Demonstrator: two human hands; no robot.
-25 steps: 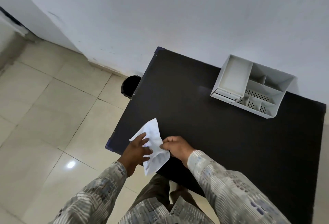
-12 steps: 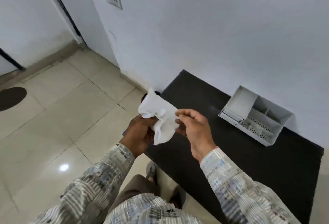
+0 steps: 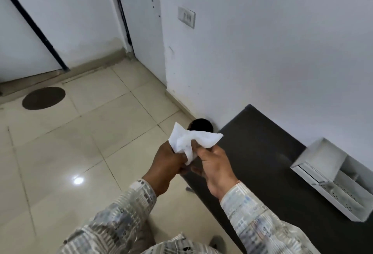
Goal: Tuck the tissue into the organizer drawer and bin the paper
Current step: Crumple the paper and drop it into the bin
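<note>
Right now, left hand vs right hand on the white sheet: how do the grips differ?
The left hand shows its back, fingers curled under the crumpled white sheet at its left part; the right hand is turned palm-side toward the camera and pinches the sheet's right part at the fingertips. The left hand hangs over the floor tiles, the right over the black table edge. Both hold the same sheet, raised.

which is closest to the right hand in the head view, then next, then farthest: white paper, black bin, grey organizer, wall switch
From the right hand:
1. White paper, held in its fingers.
2. Black bin, just beyond, on the floor.
3. Grey organizer, right, on the table.
4. Wall switch, high up.
</note>
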